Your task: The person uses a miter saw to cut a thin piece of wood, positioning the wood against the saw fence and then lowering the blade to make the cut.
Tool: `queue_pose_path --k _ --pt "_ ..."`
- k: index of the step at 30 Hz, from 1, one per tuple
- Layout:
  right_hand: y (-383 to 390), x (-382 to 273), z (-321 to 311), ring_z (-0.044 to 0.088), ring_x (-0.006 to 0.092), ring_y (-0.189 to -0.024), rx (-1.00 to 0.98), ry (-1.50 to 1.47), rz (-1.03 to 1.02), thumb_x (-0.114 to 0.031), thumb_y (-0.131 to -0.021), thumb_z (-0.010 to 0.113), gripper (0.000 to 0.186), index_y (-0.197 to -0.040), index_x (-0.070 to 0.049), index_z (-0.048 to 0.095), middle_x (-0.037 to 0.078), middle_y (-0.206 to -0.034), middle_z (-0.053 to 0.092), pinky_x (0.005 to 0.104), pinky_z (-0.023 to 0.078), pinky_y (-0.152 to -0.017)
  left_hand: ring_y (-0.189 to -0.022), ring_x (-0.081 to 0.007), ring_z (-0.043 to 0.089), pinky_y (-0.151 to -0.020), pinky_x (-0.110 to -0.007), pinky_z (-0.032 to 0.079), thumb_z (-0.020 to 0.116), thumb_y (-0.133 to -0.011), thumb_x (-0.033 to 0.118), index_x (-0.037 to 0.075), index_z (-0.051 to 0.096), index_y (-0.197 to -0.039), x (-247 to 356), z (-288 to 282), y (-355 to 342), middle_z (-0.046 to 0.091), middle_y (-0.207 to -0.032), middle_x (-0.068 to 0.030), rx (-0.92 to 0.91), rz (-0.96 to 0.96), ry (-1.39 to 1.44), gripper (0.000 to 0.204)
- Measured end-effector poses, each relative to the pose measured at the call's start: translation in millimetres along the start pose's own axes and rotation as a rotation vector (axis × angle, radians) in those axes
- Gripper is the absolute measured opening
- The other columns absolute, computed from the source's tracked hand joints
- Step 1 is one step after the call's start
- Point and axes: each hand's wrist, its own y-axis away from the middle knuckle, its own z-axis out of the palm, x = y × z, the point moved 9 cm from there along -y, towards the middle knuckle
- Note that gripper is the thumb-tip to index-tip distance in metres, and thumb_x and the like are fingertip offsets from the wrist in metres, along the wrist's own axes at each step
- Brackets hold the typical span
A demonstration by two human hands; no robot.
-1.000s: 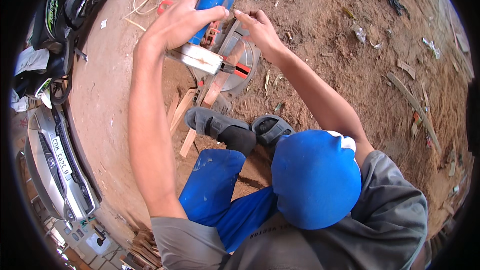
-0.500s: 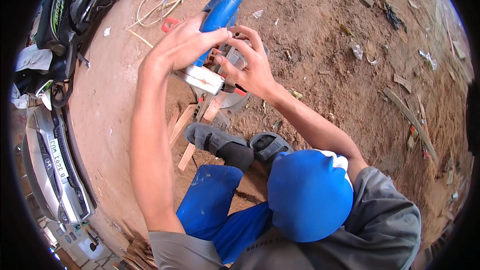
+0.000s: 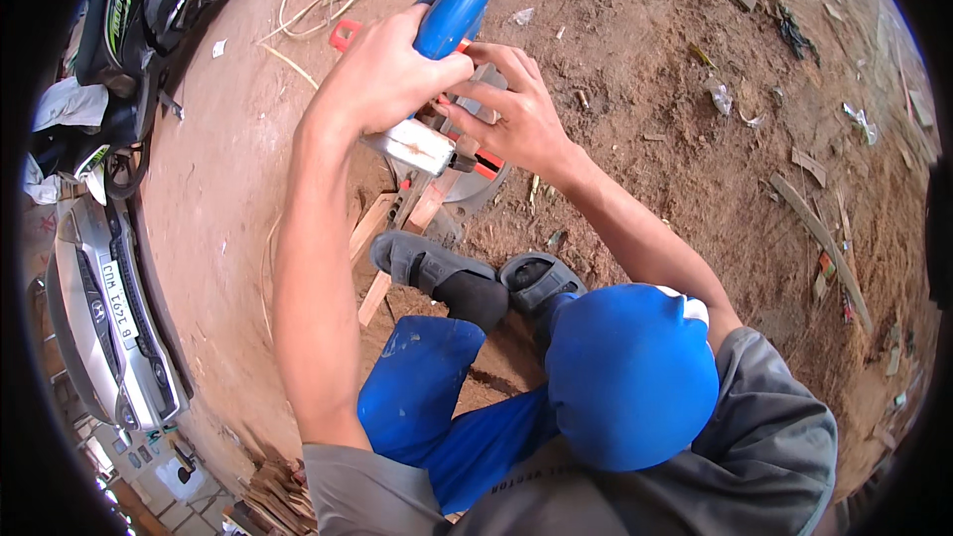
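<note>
A power saw with a blue curved housing point(image 3: 459, 5), grey metal parts and a round grey base point(image 3: 475, 187) stands low on the ground in front of me. My left hand point(image 3: 387, 74) wraps the blue housing from the left, its thumb across the near side and its other fingers hidden. Close against it, my right hand point(image 3: 516, 114) has curled fingers and a thumb drawn in at the saw's grey and red parts; what they grip is hidden. Below both hands sits a white-faced block point(image 3: 417, 146). A wooden strip point(image 3: 427, 206) juts from under the saw toward my feet.
My sandalled feet point(image 3: 432, 263) are just below the saw, beside wood offcuts point(image 3: 375, 298). A pale cable point(image 3: 288, 25) loops at the far left. A motorcycle point(image 3: 119, 60) and silver car point(image 3: 114, 308) stand left. Scraps and a long plank point(image 3: 822, 248) litter the dirt at right.
The view has shifted slightly, so the scene sits a little differently. Both hands stay at the saw; the left has slid nearer the right, and the blue housing appears more tilted.
</note>
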Motion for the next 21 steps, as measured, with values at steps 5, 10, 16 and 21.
queue_pose_path --k 5,10,16,21 --pt "9.0 5.0 3.4 0.064 0.0286 -0.121 -0.014 0.104 -0.013 -0.021 -0.082 0.084 0.020 -0.098 -0.011 0.081 0.008 -0.127 0.070 0.0439 0.047 -0.102 -0.073 -0.0311 0.070 -0.070 -0.042 0.055 0.074 -0.076 0.037 -0.004 0.066 -0.092 10.6 10.2 4.2 0.069 -0.078 -0.0196 0.066 0.035 0.026 0.045" --pt "16.3 21.1 9.5 0.064 0.0336 -0.124 -0.047 0.043 0.018 -0.014 -0.079 0.084 0.023 -0.100 -0.004 0.080 0.017 -0.125 0.071 0.0484 0.046 -0.104 -0.070 -0.0263 0.068 -0.069 -0.040 0.054 0.073 -0.075 0.038 -0.002 0.069 -0.102 9.8 14.7 5.0 0.069 -0.078 -0.0133 0.055 -0.031 -0.032 0.048" --pt "57.7 76.5 19.6 0.066 0.0351 -0.113 -0.151 -0.032 0.275 -0.015 -0.078 0.087 0.034 -0.107 -0.001 0.075 0.019 -0.116 0.070 0.0463 0.051 -0.099 -0.080 -0.0360 0.076 -0.075 -0.045 0.060 0.077 -0.071 0.040 -0.007 0.071 -0.086 14.3 24.2 11.8 0.074 -0.084 -0.0272 0.154 -0.006 -0.050 0.050" --pt "98.8 114.6 23.5 0.067 0.0338 -0.108 -0.226 -0.071 0.407 -0.018 -0.079 0.088 0.040 -0.112 -0.001 0.073 0.019 -0.113 0.070 0.0438 0.053 -0.097 -0.083 -0.0348 0.078 -0.079 -0.045 0.064 0.074 -0.072 0.024 -0.005 0.073 -0.093 18.7 66.9 20.6 0.077 -0.092 -0.0230 0.119 -0.057 -0.060 0.035"
